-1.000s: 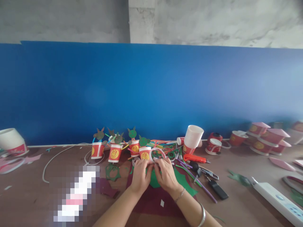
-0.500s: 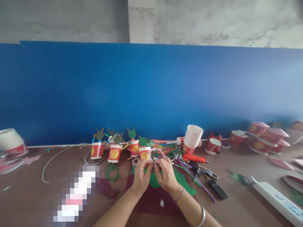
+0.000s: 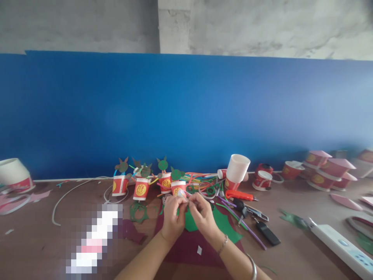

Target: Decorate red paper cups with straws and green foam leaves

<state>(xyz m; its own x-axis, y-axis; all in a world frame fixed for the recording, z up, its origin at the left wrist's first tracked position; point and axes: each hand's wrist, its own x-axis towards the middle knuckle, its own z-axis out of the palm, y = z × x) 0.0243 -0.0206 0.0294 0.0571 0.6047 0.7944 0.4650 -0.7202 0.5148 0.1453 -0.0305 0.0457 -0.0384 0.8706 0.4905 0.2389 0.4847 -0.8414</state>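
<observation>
Both hands have drawn closer together since the earlier frames, and the white ring that stood open between them no longer shows as a loop. Behind the brown table (image 3: 37,249) runs a long blue panel (image 3: 186,112). A maroon sheet (image 3: 186,249) lies under the forearms, with a green sheet (image 3: 225,227) partly on top of it. Beyond them stand a row of red cups (image 3: 141,189) topped with green cut-outs, a stack of white cups (image 3: 237,169) and a tangle of coloured straws (image 3: 204,179). The left hand (image 3: 171,217) and the right hand (image 3: 202,216) meet just above the green sheet, fingertips closed from either side on a white paper strip (image 3: 182,193), most of it hidden by the fingers. It looks very light, thin and easily creased or torn. A gentle pinch near the ends, one on each side, seems the safest hold.
</observation>
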